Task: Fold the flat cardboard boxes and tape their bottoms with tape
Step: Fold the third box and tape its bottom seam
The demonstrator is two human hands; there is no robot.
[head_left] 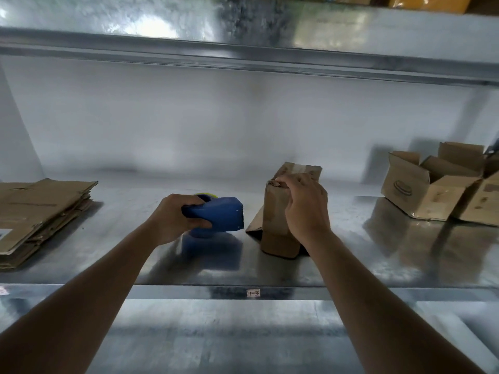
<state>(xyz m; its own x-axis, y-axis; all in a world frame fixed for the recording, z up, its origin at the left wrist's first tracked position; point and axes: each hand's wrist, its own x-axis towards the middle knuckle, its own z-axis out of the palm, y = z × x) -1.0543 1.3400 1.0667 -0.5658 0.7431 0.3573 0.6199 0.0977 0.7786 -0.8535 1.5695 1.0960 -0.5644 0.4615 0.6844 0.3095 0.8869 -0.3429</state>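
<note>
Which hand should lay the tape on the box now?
Left. The left hand already grips the blue plastic tape dispenser, its toothed edge facing the small upright brown cardboard box. The right hand is holding that box's top flaps.

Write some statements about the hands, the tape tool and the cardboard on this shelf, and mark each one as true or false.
1. The left hand grips the blue tape dispenser. True.
2. The right hand rests flat on the metal shelf. False: it holds the small cardboard box.
3. The stack of flat cardboard lies at the left of the shelf. True.
4. The dispenser touches the small box. False: a gap separates them.
5. The open boxes at the right are closed. False: their flaps stand open.
</note>
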